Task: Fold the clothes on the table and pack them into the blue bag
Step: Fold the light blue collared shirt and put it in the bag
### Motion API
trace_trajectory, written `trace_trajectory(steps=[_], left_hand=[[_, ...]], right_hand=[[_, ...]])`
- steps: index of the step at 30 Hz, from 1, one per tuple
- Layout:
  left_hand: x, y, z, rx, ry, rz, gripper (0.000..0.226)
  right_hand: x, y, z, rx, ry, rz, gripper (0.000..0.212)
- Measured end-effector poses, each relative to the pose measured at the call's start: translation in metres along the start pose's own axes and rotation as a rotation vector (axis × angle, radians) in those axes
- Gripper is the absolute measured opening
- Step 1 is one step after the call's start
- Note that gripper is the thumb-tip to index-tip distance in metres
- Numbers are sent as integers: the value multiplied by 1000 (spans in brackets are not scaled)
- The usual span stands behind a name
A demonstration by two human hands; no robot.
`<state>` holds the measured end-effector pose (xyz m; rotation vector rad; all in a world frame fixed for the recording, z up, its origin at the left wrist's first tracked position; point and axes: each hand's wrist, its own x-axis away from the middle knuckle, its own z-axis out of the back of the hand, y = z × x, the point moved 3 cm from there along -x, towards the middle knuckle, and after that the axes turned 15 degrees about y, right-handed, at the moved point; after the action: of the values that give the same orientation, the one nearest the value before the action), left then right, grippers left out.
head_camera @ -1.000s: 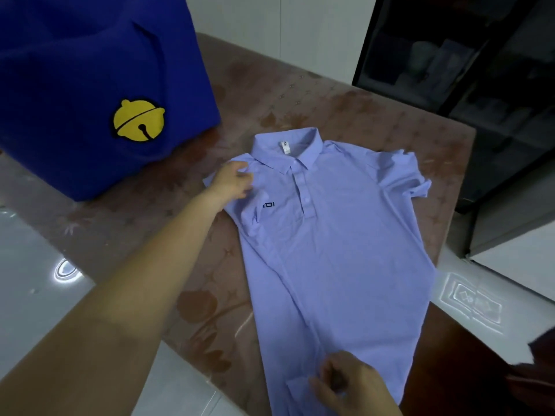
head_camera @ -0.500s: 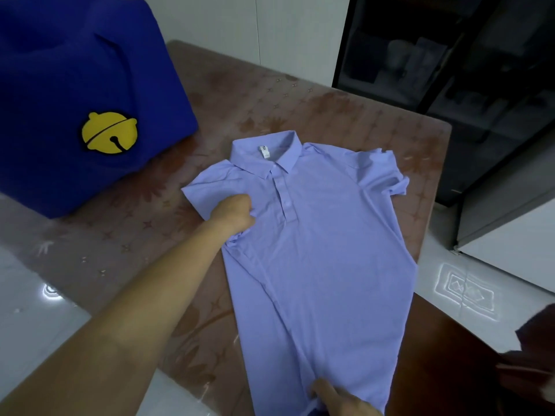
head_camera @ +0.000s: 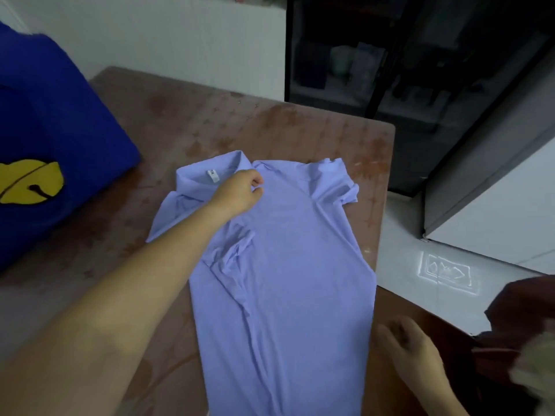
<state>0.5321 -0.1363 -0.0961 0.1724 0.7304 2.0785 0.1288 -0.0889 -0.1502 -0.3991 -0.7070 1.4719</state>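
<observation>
While the light purple shirt [head_camera: 285,280] lies on the brown surface [head_camera: 270,124], left hand [head_camera: 237,195] pinching its cloth by the collar with curled fingers, right hand [head_camera: 411,340] fingers loose, holding nothing, just beside the shirt, blue bag [head_camera: 45,130] at the left

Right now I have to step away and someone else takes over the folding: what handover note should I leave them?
Left hand pinches the polo shirt near the collar; right hand is open beside its right edge.
The shirt lies on the table; the blue bag stands to its left.
Done: the side nearer the bag is folded across the front.
Left: fold the other side, fold it up, pack it into the bag.
</observation>
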Motion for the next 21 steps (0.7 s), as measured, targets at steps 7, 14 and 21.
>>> trace_trajectory(steps=[7, 14, 21], left_hand=[[-71, 83, -80, -100, -167, -155, 40], [-87, 118, -136, -150, -316, -140, 54], [-106, 104, -115, -78, -260, -2, 4]], right_hand=[[-55, -8, -41, -514, -93, -249, 33], [-61, 1, -34, -471, -173, -214, 29], [-54, 29, -11, -168, -309, -137, 73]])
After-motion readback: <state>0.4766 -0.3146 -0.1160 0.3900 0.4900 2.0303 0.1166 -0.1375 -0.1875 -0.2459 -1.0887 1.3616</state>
